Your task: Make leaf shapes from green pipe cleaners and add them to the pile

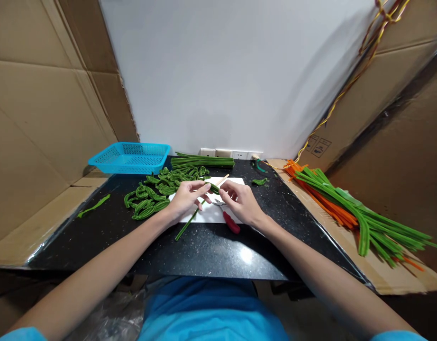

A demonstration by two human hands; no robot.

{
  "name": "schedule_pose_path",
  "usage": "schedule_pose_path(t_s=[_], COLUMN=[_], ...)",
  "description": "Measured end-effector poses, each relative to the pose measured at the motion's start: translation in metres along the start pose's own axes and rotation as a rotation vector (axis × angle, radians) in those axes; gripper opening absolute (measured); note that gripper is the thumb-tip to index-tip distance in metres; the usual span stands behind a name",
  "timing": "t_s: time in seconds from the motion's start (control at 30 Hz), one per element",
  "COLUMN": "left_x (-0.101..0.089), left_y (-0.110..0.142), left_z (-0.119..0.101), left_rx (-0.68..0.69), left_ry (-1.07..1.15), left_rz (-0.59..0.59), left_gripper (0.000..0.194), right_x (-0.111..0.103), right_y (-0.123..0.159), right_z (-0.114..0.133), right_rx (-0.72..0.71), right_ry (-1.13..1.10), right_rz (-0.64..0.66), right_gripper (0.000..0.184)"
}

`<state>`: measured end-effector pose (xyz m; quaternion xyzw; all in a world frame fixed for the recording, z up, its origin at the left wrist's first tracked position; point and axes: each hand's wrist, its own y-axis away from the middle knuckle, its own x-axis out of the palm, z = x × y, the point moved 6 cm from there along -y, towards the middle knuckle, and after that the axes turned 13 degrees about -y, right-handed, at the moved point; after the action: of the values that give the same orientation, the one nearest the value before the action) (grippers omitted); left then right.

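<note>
Between the fingertips of my left hand (190, 196) and my right hand (241, 199) is a small green pipe-cleaner piece (214, 188), pinched at both ends above a white sheet (209, 217). A straight green pipe cleaner (186, 228) lies slantwise under my left hand, its near end past the sheet's edge. Below my right hand rests a tool with a red handle (232, 222), its metal end partly covered. A thin wooden stick (223, 179) shows behind the fingers. Left of my left hand lies a pile of green pipe-cleaner loops (150, 194), leaf-like in shape.
A blue plastic basket (133, 169) stands at the back left. Straight green stems (204, 162) lie bundled by the wall sockets (240, 155). Loose green pieces lie at left (95, 206) and right (260, 181). Orange stems (323, 201) and green strips (360, 208) cover cardboard at right.
</note>
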<state>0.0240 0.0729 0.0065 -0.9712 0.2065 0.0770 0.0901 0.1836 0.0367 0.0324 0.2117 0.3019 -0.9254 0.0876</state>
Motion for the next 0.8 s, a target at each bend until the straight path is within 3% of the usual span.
schedule_pose_path(t_s=[0.23,0.4,0.7,0.8], left_x=[0.0,-0.003,0.015,0.016], left_y=[0.002,0.0,0.003,0.004], left_z=[-0.006,-0.004,-0.001,-0.003], left_rx=[0.007,-0.006,0.035,0.082], left_ry=[-0.021,-0.001,-0.062,-0.101], left_rz=[-0.041,-0.054,0.149,0.149], left_gripper=[0.042,0.037,0.039,0.038], right_x=[0.001,0.004,0.011,0.011], right_y=[-0.002,-0.004,-0.002,-0.002], right_z=[-0.002,-0.007,-0.016,-0.016], right_rx=[0.06,0.136,0.179,0.166], right_ry=[-0.025,-0.19,-0.269,-0.289], right_rz=[0.002,0.02,0.043,0.022], right_gripper=[0.042,0.051,0.049,0.048])
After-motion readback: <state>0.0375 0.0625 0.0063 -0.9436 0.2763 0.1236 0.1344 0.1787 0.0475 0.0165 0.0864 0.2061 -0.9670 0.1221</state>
